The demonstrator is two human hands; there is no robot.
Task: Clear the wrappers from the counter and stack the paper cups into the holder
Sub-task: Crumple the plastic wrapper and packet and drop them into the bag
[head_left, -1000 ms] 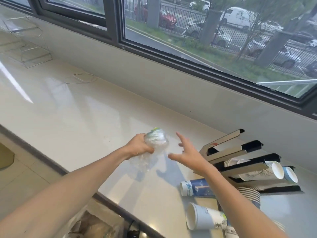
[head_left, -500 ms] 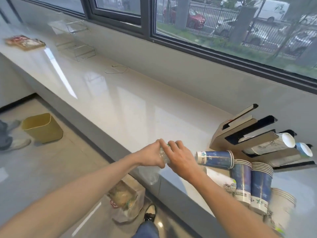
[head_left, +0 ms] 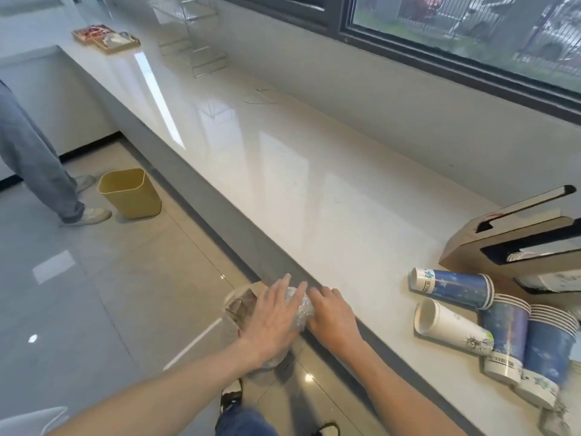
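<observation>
A crumpled clear plastic wrapper (head_left: 298,305) is pressed between my left hand (head_left: 273,316) and my right hand (head_left: 330,313), just off the counter's front edge and above a clear plastic bag (head_left: 240,305) of rubbish on the floor. On the white counter (head_left: 298,190) at the right lie a blue paper cup (head_left: 452,286) and a white paper cup (head_left: 449,327) on their sides, beside stacks of blue cups (head_left: 528,338). The cardboard cup holder (head_left: 515,243) stands behind them with cups in its slots.
A yellow waste bin (head_left: 130,193) stands on the floor by the counter, with a person's legs (head_left: 34,165) left of it. Clear acrylic racks (head_left: 195,42) and a tray of items (head_left: 105,39) sit at the counter's far end.
Both hands carried the wrapper from over the counter down past its front edge, above the bag. My view swung left and downward.
</observation>
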